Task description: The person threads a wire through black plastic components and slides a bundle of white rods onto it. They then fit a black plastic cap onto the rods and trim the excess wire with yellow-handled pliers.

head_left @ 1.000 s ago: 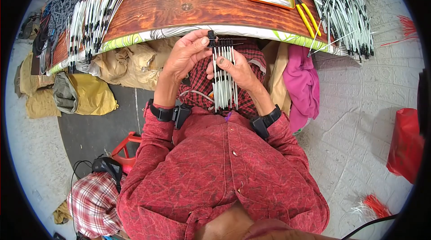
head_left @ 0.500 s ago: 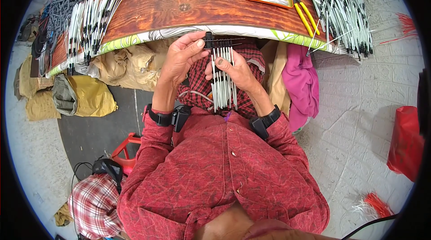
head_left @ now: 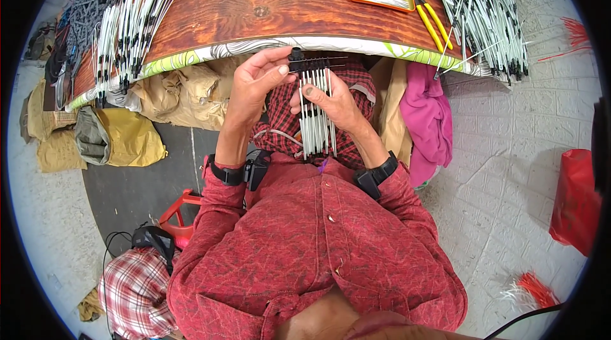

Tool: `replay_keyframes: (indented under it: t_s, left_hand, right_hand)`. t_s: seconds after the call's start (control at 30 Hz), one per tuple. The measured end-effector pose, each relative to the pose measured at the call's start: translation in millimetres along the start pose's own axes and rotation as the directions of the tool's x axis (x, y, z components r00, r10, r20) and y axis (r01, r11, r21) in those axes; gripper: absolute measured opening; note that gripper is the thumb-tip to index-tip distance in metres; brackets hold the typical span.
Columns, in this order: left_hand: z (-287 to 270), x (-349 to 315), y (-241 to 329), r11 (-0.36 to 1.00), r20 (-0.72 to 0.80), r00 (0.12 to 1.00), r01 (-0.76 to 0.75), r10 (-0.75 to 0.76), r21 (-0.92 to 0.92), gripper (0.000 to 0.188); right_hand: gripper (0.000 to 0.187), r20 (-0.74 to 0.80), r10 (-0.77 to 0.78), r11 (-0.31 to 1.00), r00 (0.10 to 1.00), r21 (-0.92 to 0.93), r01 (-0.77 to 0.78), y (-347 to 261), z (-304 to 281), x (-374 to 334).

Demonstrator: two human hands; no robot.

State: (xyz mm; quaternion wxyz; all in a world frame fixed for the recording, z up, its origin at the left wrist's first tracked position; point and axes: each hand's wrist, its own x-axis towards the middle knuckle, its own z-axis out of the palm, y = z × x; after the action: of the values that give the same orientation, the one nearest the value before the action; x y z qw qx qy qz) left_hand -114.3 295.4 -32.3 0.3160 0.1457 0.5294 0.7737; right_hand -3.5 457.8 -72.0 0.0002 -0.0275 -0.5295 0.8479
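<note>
Above my lap, my left hand [head_left: 258,82] pinches a small black ridged cylindrical part [head_left: 295,55] between thumb and fingers. Two thin metal wires [head_left: 335,62] run from beside it to the right, through the black ends at the top of a row of white rods [head_left: 313,125]. My right hand [head_left: 335,104] is closed on these rods, its thumb lying across them just below the black ends. The rods hang down side by side in front of my checked lap cloth [head_left: 280,111]. How the wires sit inside the black part is too small to tell.
Ahead is a wooden table [head_left: 210,9] with a cloth-trimmed edge. On it are yellow-handled pliers [head_left: 435,25], a yellow tray [head_left: 382,1] of thin wires, and rod bundles at the right [head_left: 487,21] and left [head_left: 133,28]. A pink cloth [head_left: 426,123] hangs at the right.
The black part in my left hand has dropped slightly toward the rods' black ends. The wires stick out a little farther to the right. My right hand has barely moved.
</note>
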Motion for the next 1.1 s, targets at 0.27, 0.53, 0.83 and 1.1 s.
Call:
replay_keyframes:
  t_s: [0.27, 0.53, 0.83, 1.1]
  left_hand:
    - [11, -8, 7, 0.997, 0.048, 0.997, -0.066, 0.065, 0.032, 0.042]
    - [15, -7, 4, 0.993, -0.031, 0.997, -0.069, 0.072, 0.099, 0.042]
    - [17, -9, 4, 0.983, -0.018, 0.992, -0.118, 0.122, 0.144, 0.044]
    - [23, -11, 4, 0.977, -0.029, 0.99, -0.134, 0.141, 0.164, 0.043]
  right_hand:
    - [0.037, -0.025, 0.012, 1.0, 1.0, -0.015, -0.013, 0, -1, 0]
    - [0.032, -0.063, -0.007, 0.99, 0.998, -0.14, -0.002, 2, 4, 1]
    - [0.032, -0.079, 0.023, 0.993, 0.997, -0.11, -0.032, 0, 6, 0]
    - [0.027, -0.059, 0.001, 0.997, 0.998, -0.077, -0.005, -9, 17, -5]
